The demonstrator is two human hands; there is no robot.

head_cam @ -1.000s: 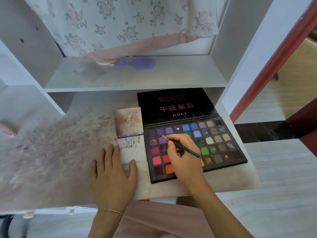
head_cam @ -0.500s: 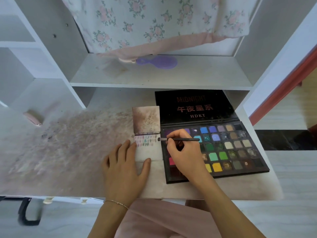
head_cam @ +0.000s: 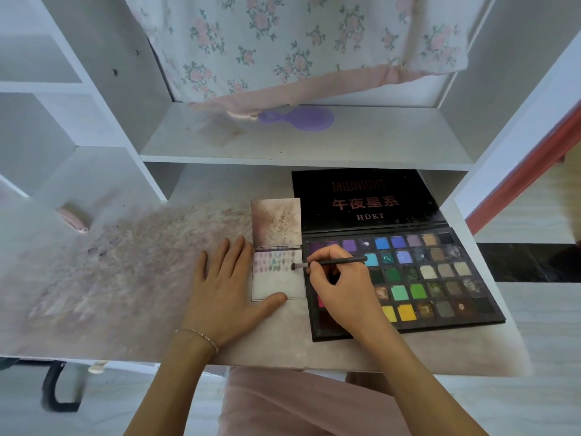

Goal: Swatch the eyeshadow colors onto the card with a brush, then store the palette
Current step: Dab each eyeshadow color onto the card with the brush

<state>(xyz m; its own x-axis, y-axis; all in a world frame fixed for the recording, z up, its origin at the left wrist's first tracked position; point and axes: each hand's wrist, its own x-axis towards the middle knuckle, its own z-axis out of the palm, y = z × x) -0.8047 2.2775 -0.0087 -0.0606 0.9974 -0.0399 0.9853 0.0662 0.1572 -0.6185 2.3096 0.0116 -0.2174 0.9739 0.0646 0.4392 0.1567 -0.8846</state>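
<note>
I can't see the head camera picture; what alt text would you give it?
A right hand holds a thin brush with its tip at the right edge of a small swatch card, while the left hand lies flat, steadying the card. An open eyeshadow palette lies to the right on a stained white desk.

Light was soft, even daylight, bright overall, strongest at right by the floor. Shadows were faint: a dim band under the shelf and a soft one beneath the hands. No hard glare; palette lid showed a dull sheen. Wide-angle bending curved the uprights at the edges. Slight softness throughout; the counter at left smeared, lower corners blurred.
</note>
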